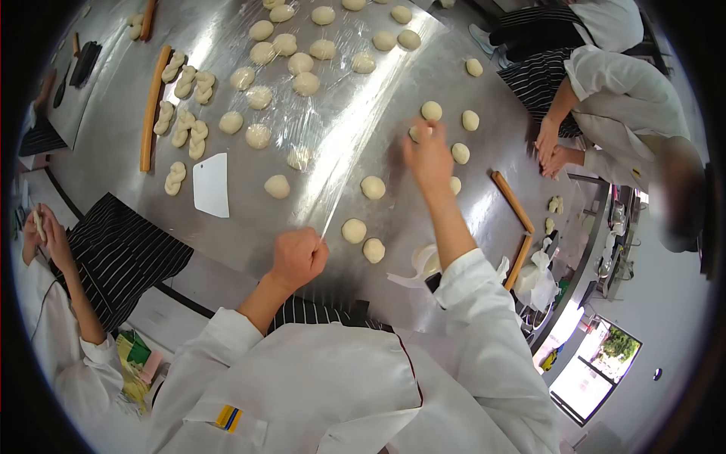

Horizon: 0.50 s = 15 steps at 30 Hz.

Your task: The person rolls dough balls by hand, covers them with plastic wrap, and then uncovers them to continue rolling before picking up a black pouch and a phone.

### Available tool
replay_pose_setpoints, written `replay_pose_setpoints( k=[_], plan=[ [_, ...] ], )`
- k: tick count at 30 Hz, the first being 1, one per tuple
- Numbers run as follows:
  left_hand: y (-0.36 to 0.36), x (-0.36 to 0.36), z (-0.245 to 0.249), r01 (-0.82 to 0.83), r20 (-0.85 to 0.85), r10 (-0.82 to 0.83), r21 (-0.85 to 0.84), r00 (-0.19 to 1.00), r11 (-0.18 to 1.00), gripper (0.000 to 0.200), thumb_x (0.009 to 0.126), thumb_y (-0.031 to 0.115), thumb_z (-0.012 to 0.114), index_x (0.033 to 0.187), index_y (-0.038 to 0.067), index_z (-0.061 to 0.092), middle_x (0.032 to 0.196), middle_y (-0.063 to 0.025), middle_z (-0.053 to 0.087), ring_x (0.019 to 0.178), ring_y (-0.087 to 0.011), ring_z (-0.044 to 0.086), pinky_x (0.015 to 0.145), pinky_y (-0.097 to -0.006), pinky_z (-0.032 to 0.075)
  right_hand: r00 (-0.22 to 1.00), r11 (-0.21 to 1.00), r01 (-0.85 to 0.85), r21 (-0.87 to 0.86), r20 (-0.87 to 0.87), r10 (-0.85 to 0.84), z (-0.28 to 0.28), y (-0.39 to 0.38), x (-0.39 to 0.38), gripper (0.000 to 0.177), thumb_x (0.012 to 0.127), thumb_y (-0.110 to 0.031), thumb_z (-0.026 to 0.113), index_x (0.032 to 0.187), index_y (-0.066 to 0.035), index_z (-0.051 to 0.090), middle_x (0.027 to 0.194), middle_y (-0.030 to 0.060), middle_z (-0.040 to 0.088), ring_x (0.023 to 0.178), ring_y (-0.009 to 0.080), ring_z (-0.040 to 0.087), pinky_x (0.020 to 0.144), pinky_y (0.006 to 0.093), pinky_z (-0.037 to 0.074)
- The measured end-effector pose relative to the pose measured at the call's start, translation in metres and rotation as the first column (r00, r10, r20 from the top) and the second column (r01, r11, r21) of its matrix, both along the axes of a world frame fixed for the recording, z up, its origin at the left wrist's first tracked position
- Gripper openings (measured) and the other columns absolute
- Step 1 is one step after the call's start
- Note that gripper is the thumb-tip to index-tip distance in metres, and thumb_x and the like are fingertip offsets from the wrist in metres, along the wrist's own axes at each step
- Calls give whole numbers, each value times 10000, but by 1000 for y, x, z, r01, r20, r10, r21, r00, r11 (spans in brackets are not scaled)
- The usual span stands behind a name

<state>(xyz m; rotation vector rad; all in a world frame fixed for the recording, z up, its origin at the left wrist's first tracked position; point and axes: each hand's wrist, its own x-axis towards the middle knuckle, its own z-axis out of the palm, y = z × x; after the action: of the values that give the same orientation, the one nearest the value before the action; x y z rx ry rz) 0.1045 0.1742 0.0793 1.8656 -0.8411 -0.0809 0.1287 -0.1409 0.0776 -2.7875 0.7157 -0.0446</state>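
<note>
My left hand [300,256] is closed in a fist near the front of the steel table, shut on the gathered edge of a clear plastic wrap [333,198]. The film stretches away from it over many dough balls [305,83]. Farther right, my right hand [431,160] is blurred, its fingers curled around a pale dough ball [418,133]. Loose dough balls lie about it, one just beyond [431,110] and others to its right [460,153]. Between my hands sit a single dough ball [373,188] and a close pair [353,231].
Braided dough pieces [181,127] and a wooden rolling pin [155,110] lie left, beside a white scraper [211,186]. Two more rolling pins [513,202] lie right, past a white container [426,261]. Co-workers [628,98] stand at the right and left [60,303] edges.
</note>
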Motion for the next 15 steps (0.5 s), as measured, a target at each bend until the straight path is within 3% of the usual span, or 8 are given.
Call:
replay_pose_setpoints(
  k=[2, 6, 8, 10, 13, 15],
  plan=[
    [0, -2, -3, -10, 2, 10, 4, 1000, 1000, 271, 754, -39, 681, 689, 65, 439, 610, -108, 474, 483, -311, 488, 442, -397, 374, 999, 998, 19, -67, -39, -21, -2, -20, -2, 424, 893, -218, 685, 1306, -170, 600, 1344, 143, 541, 855, 367, 698, 735, 475, 580],
    [2, 0, 2, -21, 29, 20, 16, 999, 1000, 273, 744, -44, 683, 695, 70, 440, 615, -104, 478, 483, -307, 484, 439, -397, 376, 997, 998, -62, -10, -35, 62, -27, -32, 10, 337, 890, -223, 686, 1217, -152, 645, 1275, 145, 582, 862, 368, 693, 752, 472, 577],
    [2, 1, 5, -18, -5, 18, -10, 1000, 1000, 290, 761, -68, 674, 671, 66, 433, 600, -114, 466, 467, -301, 450, 436, -399, 339, 972, 971, -237, 24, -5, 237, -33, -26, 19, 296, 884, -217, 680, 1167, -129, 666, 1200, 150, 622, 925, 360, 686, 799, 462, 572],
    [0, 0, 7, -23, -44, 22, -37, 999, 999, 312, 778, -93, 665, 647, 61, 427, 586, -124, 454, 452, -295, 415, 433, -400, 302, 957, 949, -290, 123, 17, 290, -15, 8, 35, 281, 884, -210, 672, 1150, -119, 674, 1176, 151, 633, 956, 357, 681, 819, 456, 570],
    [2, 2, 5, -14, -20, 13, -38, 1000, 999, 310, 778, -92, 667, 648, 64, 433, 579, -121, 451, 452, -299, 423, 430, -401, 301, 856, 815, -515, 267, 204, 475, -31, 60, 65, 296, 891, -213, 659, 1168, -108, 669, 1181, 134, 642, 1002, 352, 672, 851, 448, 566],
    [4, -2, 1, 8, 30, -9, 24, 1000, 1000, 251, 745, -37, 690, 694, 75, 471, 618, -95, 490, 499, -298, 496, 452, -396, 389, 819, 780, -562, 274, 313, 480, -52, 84, 88, 343, 900, -252, 654, 1217, -122, 659, 1207, 125, 642, 1013, 349, 673, 879, 450, 560]
  ],
)
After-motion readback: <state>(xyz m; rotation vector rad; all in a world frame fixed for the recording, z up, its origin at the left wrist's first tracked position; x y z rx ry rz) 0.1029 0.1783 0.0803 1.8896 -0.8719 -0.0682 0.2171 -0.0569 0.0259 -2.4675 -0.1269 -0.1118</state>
